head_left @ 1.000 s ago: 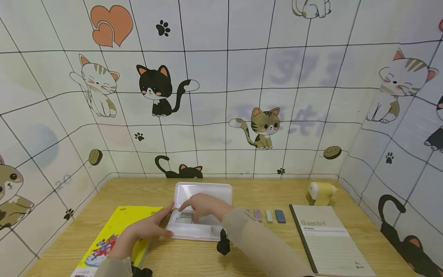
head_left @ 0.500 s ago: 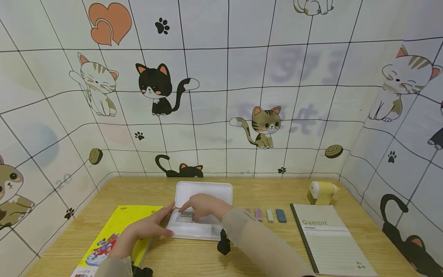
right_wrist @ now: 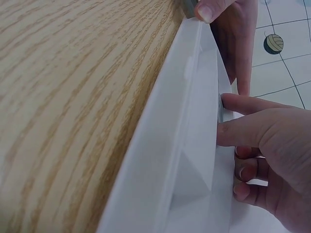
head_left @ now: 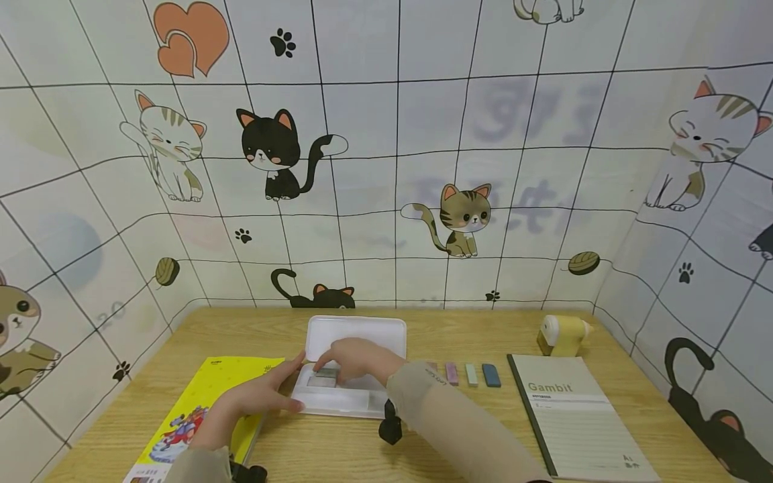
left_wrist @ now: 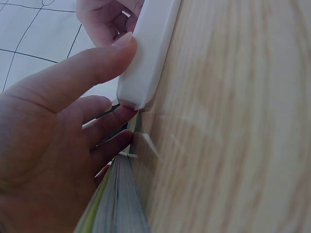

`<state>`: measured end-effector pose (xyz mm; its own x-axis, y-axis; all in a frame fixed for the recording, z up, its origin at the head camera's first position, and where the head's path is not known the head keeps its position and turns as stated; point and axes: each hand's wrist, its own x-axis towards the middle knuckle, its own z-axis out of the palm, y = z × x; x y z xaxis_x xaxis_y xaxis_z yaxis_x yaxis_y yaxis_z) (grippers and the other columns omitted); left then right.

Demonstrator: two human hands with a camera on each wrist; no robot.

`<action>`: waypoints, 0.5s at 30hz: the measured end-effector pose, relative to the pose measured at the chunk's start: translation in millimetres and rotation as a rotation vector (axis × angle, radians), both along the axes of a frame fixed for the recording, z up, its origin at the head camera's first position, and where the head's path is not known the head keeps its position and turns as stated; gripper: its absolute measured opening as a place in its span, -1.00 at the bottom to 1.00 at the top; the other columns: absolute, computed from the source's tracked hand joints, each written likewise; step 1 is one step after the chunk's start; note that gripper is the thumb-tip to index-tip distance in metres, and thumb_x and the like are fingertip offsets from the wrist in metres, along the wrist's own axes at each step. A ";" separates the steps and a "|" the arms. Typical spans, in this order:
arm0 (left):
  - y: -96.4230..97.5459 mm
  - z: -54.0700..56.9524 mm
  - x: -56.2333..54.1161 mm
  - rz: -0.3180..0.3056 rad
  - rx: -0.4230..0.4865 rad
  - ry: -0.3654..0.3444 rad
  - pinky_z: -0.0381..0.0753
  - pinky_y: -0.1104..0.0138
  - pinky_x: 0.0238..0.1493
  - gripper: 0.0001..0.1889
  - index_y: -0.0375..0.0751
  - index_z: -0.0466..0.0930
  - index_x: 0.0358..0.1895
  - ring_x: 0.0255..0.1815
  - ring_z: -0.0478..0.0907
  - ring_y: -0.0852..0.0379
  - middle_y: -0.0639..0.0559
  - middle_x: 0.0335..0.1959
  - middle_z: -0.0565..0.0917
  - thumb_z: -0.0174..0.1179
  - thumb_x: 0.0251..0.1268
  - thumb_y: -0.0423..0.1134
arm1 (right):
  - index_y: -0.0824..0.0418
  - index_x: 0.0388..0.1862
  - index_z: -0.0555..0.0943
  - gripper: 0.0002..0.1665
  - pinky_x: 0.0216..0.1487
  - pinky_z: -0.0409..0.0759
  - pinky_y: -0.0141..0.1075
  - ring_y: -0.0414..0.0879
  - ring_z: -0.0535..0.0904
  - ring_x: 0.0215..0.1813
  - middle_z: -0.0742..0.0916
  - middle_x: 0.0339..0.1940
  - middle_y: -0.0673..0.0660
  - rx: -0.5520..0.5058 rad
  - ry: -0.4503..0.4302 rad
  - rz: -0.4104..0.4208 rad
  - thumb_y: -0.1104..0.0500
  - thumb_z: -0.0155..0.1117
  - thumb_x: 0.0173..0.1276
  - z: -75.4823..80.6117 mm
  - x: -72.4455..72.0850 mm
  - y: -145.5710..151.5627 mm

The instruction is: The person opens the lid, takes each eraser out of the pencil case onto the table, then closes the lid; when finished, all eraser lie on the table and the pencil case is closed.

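Note:
A white plastic pencil case [head_left: 335, 404] lies on the table, its lid [head_left: 356, 328] laid back. My left hand [head_left: 260, 396] holds its left end, with the thumb on the front corner and the other fingers along the far side; the left wrist view shows this thumb [left_wrist: 104, 63] against the white wall. Inside the case sits a small grey-green eraser [head_left: 327, 373]. My right hand [head_left: 361, 359] reaches over the case and pinches the eraser between thumb and index finger, its other fingers curled. In the right wrist view only a thin edge of the eraser [right_wrist: 220, 110] shows.
Purple [head_left: 451, 373], pale green [head_left: 471, 375] and blue [head_left: 491, 376] erasers stand in a row right of the case, a pinkish one partly behind the sleeve. A yellow book [head_left: 226, 382] lies under my left forearm. A notebook [head_left: 574, 422] and a yellow-and-white sharpener-like object [head_left: 563, 335] are at right.

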<state>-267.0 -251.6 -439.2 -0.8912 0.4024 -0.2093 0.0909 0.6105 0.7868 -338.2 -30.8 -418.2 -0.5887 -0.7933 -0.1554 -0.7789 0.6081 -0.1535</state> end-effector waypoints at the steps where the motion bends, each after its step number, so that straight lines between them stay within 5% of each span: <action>1: 0.0 0.0 0.0 -0.001 0.002 0.001 -0.16 -0.33 0.34 0.08 -0.09 -0.10 0.57 0.50 -0.17 -0.35 -0.30 0.53 0.01 0.44 0.05 -0.08 | -0.22 0.16 0.63 -0.38 0.03 0.46 -0.44 -0.32 0.46 -0.22 0.63 -0.23 -0.17 0.000 0.000 0.001 0.21 0.51 0.12 -0.1 -0.1 -0.1; 10: -1.1 -1.1 1.8 -0.035 -0.004 0.031 -0.14 -0.35 0.32 0.11 -0.07 -0.10 0.57 0.49 -0.16 -0.37 -0.31 0.52 0.02 0.42 0.01 0.07 | -0.19 0.12 0.64 -0.43 0.05 0.46 -0.43 -0.33 0.48 -0.19 0.63 -0.22 -0.17 -0.008 0.010 0.007 0.18 0.52 0.12 0.4 0.6 0.9; 15: -0.7 -1.3 0.9 -0.019 0.024 0.005 -0.16 -0.34 0.33 0.09 -0.08 -0.09 0.57 0.50 -0.18 -0.36 -0.31 0.53 0.00 0.44 0.02 -0.01 | -0.14 0.11 0.65 -0.45 -0.02 0.47 -0.45 -0.31 0.48 -0.23 0.65 -0.21 -0.18 -0.030 -0.008 0.008 0.20 0.51 0.12 0.7 0.2 2.7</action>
